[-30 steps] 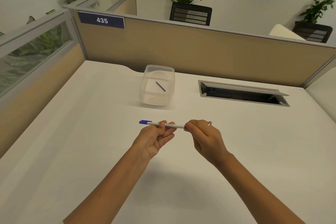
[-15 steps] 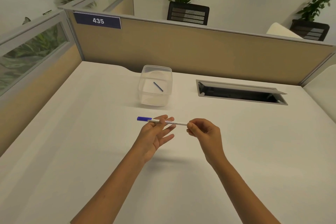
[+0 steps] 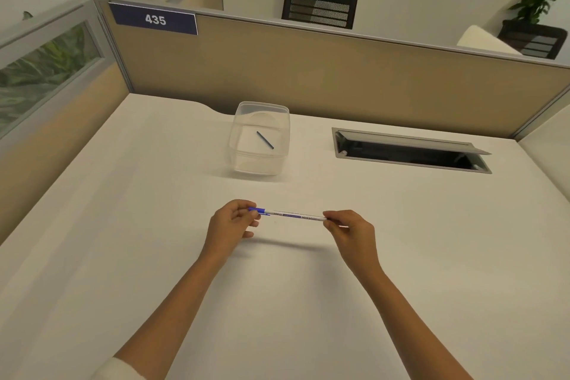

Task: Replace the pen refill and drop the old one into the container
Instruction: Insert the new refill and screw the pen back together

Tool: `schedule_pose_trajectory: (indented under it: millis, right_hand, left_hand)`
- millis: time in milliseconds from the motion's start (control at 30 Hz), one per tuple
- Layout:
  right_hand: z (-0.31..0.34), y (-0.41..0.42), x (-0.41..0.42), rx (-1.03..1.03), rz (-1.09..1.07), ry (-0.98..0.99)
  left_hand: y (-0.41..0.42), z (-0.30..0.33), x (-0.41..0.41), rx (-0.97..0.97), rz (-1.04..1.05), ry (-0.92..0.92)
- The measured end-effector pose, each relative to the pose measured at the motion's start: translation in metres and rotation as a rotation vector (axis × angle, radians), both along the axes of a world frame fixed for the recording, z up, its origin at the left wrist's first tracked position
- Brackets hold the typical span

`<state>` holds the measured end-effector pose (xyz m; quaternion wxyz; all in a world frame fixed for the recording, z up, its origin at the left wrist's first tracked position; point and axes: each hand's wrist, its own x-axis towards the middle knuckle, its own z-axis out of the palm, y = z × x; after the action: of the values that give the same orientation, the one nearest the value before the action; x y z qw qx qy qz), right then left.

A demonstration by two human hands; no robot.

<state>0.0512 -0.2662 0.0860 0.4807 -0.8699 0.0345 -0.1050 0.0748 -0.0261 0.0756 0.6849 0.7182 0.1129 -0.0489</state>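
A white pen (image 3: 296, 215) with a blue cap is held level above the white desk, between both hands. My left hand (image 3: 229, 224) pinches the blue cap end. My right hand (image 3: 350, 228) pinches the opposite end of the barrel. Behind them stands a clear plastic container (image 3: 260, 163), with a thin dark refill (image 3: 265, 140) lying slanted inside it.
A grey cable hatch (image 3: 410, 149) is open in the desk at the back right. Beige partition walls (image 3: 308, 71) close off the back and left sides. Potted plants stand beyond the partition.
My left hand slid from the middle of the barrel to the cap end. My right hand moved right, so the hands are further apart and most of the pen shows.
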Motion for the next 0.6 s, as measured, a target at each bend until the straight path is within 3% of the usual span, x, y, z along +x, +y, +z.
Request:
schedule_pose_trajectory:
  millis: [100,233,333,600]
  right_hand:
    - [-0.018,-0.002,0.012,-0.114,0.032,0.014]
    - [-0.043,-0.004,0.028,-0.234,0.014,0.065]
    - [-0.057,-0.002,0.038,-0.307,-0.036,0.062]
    - [-0.073,0.004,0.043,-0.317,-0.101,0.133]
  left_hand:
    - [0.0,-0.017,0.008,0.187,-0.023,-0.07]
    - [0.004,-0.041,0.018,0.649,-0.06,-0.287]
    - [0.005,-0.059,0.024,0.872,-0.029,-0.356]
    - [0.002,-0.079,0.027,0.91,-0.022,-0.288]
